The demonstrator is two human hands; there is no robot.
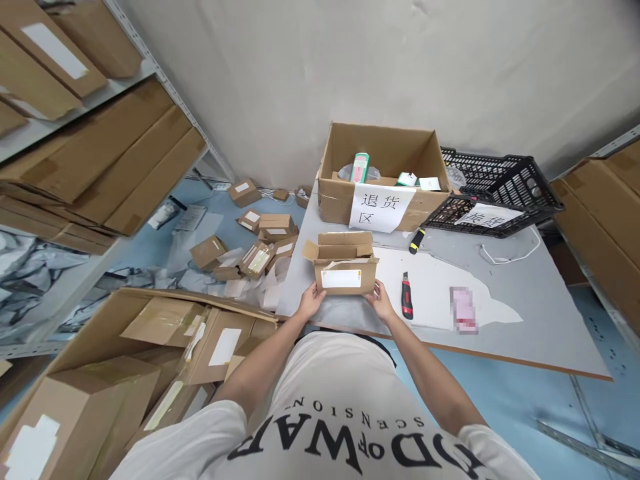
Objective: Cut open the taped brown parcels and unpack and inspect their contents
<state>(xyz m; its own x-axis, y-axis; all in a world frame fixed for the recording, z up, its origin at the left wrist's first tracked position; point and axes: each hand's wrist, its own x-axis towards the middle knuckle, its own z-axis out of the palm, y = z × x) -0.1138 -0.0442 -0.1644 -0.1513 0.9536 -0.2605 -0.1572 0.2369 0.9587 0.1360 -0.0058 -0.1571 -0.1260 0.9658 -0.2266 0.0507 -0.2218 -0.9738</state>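
Observation:
A small cardboard box (345,287) with raised flaps and a white label on its near side sits at the table's front left. My left hand (311,302) grips its lower left corner, and my right hand (381,301) grips the lower right corner. Most of the box's inside is hidden from me. To the right of my right hand lies a red and black utility knife (407,297). A yellow and black utility knife (417,241) rests farther back, in front of the large box.
Behind stands a large cardboard box (335,205) holding small green-and-white cartons, beside a tilted black crate (543,190). A blurred pink item (464,310) lies on the table (560,320). At left, a big carton (165,293) holds boxes; parcels (275,227) litter the floor.

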